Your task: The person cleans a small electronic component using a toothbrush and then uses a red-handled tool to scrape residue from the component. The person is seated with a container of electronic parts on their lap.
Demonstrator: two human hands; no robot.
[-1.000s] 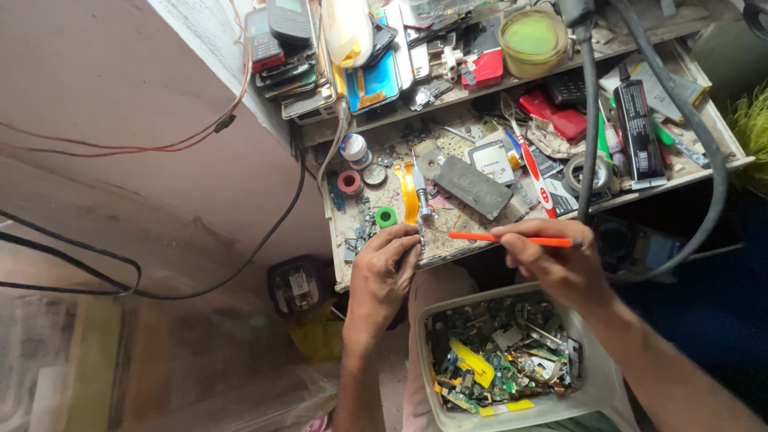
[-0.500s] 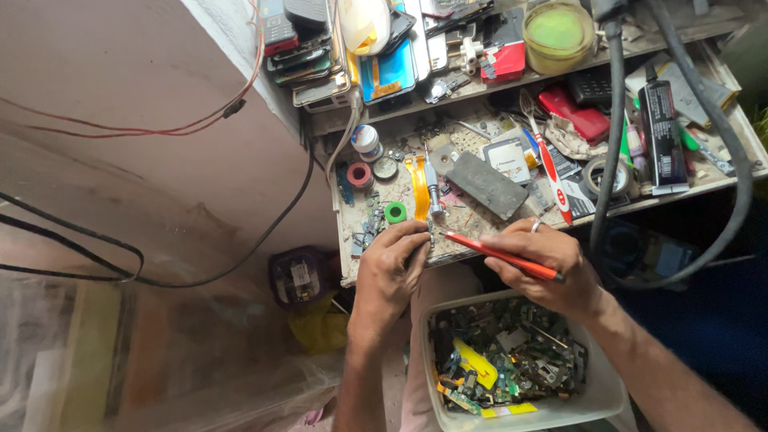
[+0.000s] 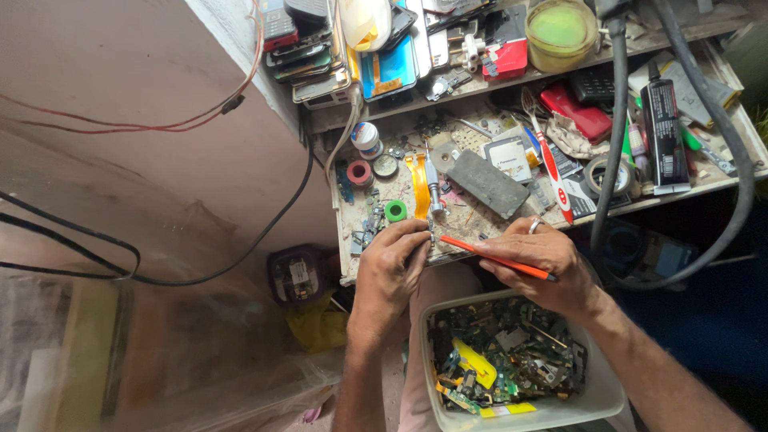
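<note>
The left hand pinches a tiny part at the cluttered workbench edge; the right hand grips an orange screwdriver, tip touching it. The part looks light, fragile, best held by its sides above the scrap bin.

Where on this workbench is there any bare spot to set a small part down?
Little room. The clearest patch on the workbench lies between the grey slab and the front edge, above the orange screwdriver in the right hand. Around the green ring and left hand, parts crowd everything.
</note>
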